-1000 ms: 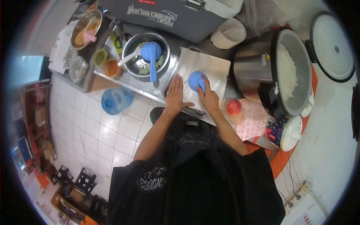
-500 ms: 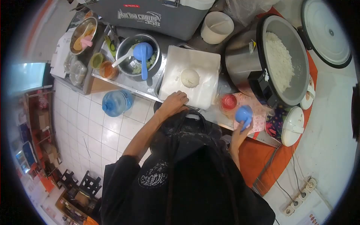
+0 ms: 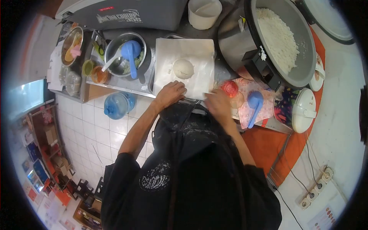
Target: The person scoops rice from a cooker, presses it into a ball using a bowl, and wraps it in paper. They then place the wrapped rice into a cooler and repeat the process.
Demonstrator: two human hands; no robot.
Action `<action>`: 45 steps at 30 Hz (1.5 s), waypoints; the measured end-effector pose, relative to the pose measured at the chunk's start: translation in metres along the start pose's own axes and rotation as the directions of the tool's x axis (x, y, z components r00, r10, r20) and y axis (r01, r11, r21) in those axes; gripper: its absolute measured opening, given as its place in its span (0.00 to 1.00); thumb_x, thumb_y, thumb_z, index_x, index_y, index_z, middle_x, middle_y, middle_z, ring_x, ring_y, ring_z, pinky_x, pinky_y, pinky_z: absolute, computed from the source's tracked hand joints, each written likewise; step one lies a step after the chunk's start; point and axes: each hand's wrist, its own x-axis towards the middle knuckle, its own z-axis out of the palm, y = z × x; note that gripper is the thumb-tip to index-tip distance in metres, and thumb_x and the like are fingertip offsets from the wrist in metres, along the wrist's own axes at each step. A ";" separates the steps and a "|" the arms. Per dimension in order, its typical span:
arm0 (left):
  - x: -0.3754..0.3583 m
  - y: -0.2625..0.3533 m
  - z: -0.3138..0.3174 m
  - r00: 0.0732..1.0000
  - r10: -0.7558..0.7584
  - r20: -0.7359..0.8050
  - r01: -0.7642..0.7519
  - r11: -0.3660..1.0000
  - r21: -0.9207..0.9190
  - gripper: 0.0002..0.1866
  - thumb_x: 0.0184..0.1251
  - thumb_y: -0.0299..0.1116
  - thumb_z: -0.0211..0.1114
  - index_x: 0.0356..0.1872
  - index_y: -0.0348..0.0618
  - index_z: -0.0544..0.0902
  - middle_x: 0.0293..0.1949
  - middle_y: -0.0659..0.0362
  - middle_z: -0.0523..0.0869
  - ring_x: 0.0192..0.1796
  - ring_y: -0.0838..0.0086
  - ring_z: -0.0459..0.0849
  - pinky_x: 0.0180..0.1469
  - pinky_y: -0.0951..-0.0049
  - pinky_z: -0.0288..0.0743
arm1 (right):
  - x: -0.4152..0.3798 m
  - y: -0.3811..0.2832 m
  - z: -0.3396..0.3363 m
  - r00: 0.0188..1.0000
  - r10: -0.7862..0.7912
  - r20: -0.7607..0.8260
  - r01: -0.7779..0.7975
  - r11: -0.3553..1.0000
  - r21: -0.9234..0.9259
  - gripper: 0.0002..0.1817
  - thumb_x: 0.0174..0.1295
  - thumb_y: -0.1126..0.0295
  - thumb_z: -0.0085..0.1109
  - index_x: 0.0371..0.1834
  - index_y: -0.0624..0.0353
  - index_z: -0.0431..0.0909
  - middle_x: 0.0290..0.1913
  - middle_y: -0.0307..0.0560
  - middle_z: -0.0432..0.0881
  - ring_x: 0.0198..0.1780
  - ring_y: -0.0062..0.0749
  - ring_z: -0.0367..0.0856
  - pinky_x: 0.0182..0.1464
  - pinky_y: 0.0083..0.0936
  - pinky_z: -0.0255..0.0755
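A rounded mound of white rice (image 3: 183,69) sits on a stack of pale wrapping paper (image 3: 203,51) in front of me. My left hand (image 3: 171,94) is at the near left edge of the paper, its fingers bent over that edge and its thumb hidden. Smeared by motion, my right hand (image 3: 219,102) is by the near right corner of the paper; its fingers do not show clearly. To its right, a blue scoop (image 3: 254,102) lies on pink printed paper (image 3: 245,86), beside a red bowl (image 3: 230,89).
A large rice cooker (image 3: 234,42) full of rice stands open at the right. On the left, a steel bowl (image 3: 111,48) holds a blue ladle (image 3: 131,51) and green food. A grey cooler (image 3: 134,15) is behind; a water jug (image 3: 116,105) stands on the floor.
My right hand has put the blue scoop down on the pink paper and moved left to the wrapping paper. My left hand remains at the paper's edge. The view has shifted slightly.
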 end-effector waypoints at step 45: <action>-0.077 -0.005 -0.034 0.941 -0.275 -0.195 0.204 0.925 -0.322 0.09 0.69 0.31 0.68 0.42 0.37 0.88 0.45 0.55 0.90 0.50 0.60 0.87 0.57 0.63 0.79 | 0.053 -0.025 -0.003 0.960 -0.056 0.273 0.000 0.980 0.201 0.07 0.66 0.67 0.63 0.39 0.58 0.85 0.42 0.49 0.84 0.50 0.47 0.80 0.56 0.41 0.71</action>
